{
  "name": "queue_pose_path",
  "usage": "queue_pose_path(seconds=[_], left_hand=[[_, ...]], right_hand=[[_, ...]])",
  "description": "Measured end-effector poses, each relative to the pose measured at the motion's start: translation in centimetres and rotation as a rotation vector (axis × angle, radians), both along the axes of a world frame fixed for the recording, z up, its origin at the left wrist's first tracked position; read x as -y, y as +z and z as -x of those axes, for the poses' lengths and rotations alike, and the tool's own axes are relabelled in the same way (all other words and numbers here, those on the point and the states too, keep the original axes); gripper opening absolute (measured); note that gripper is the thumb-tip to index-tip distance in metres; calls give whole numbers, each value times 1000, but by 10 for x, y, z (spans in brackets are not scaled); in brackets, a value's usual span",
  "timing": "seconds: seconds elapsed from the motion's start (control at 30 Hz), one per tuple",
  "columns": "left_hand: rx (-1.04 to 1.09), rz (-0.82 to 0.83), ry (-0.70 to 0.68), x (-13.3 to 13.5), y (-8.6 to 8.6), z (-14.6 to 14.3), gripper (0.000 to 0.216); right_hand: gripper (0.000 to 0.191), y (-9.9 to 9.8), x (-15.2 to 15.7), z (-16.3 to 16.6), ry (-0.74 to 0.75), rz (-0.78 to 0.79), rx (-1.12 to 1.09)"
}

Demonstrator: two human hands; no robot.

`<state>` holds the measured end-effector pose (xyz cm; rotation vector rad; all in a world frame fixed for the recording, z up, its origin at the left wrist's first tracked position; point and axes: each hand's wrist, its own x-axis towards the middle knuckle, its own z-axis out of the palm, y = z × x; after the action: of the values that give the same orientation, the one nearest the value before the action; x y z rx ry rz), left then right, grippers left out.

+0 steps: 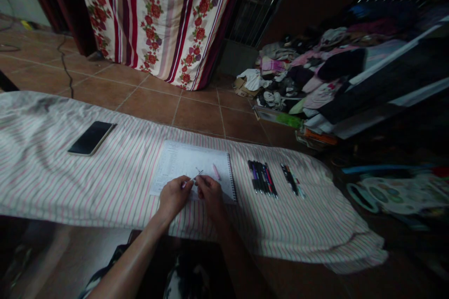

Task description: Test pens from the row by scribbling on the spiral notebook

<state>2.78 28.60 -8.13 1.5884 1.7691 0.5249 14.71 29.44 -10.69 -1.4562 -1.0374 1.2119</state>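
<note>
My left hand (176,192) and my right hand (210,190) meet over an open spiral notebook (175,159), both with fingers pinched. Between the fingertips is a thin, light stick-like piece (193,179), perhaps part of a pen; its exact kind is too small to make out. Just beyond the fingers a small dark mark or part (199,171) shows against the page. A pink pen-like piece (216,172) lies on the notebook, right of my right hand. The notebook's wire binding runs down its right side, and writing covers its left part.
A row of several pens (262,178) lies right of the notebook, with a smaller group of pens (291,180) farther right. A phone (91,138) rests at the left on the striped cloth (133,168). Beyond are a floral curtain (154,18) and heaped clothes (315,65).
</note>
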Motion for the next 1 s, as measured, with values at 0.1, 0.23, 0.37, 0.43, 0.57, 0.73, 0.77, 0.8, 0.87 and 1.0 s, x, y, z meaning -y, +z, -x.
queue_pose_path(seconds=[0.1,0.23,0.37,0.43,0.57,0.73,0.77,0.8,0.87,1.0], left_hand=[[10,5,-8,-1,-1,-2,25],[15,8,-16,0,-1,-3,26],[5,4,-23,0,0,-2,25],[-4,4,-27,1,1,0,25],[-41,14,-29,0,1,6,26],[-112,14,2,-1,2,16,29],[-123,13,9,-2,2,19,30],[-131,12,15,-2,2,21,31],[-140,8,21,-3,1,25,31],[-139,-3,27,-5,-1,30,29]], right_hand=[[27,6,2,-1,-8,11,-57],[25,11,2,0,-56,39,-69],[25,11,-1,-2,-144,44,-78],[25,11,-4,-5,-187,41,-81],[25,8,-10,-14,-266,20,-90],[29,3,-14,-25,-349,-2,-119],[29,2,-14,-26,-360,2,-132],[30,0,-14,-26,-369,9,-147],[31,-3,-14,-24,-379,21,-183],[31,-8,-14,-16,-380,43,-263]])
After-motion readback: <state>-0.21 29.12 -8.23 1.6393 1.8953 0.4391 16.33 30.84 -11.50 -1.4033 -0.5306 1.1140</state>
